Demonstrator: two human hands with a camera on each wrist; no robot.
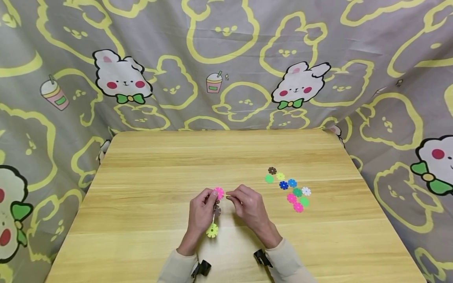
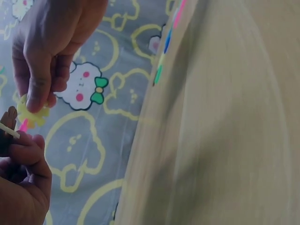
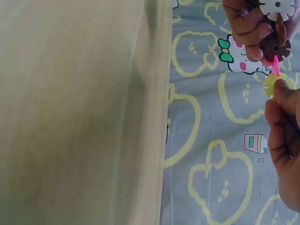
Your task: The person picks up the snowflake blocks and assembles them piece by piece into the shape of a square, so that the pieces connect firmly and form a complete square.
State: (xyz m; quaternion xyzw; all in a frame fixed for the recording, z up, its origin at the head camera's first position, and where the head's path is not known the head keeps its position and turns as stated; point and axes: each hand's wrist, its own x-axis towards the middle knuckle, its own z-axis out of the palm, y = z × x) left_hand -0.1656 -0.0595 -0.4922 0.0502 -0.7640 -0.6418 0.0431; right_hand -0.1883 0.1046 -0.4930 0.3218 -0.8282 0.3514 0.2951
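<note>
In the head view my left hand [image 1: 201,210] grips a chain of notched plastic discs over the table. The chain has a pink disc [image 1: 220,193] at its top, a brown disc [image 1: 217,210] below and a yellow disc [image 1: 212,230] hanging lowest. The right wrist view also shows a white disc [image 3: 276,6] and a dark brown disc [image 3: 273,49] by the left fingers. My right hand [image 1: 250,204] pinches another yellow disc [image 3: 271,86] between thumb and finger. That disc meets the pink one edge to edge; how deep their slots engage I cannot tell.
To the right on the wooden table [image 1: 141,169] lie several loose discs, among them a brown one [image 1: 272,170], a dark blue one [image 1: 284,185], a white one [image 1: 306,191] and a pink one [image 1: 298,207]. A patterned curtain [image 1: 240,43] surrounds the table's back and sides.
</note>
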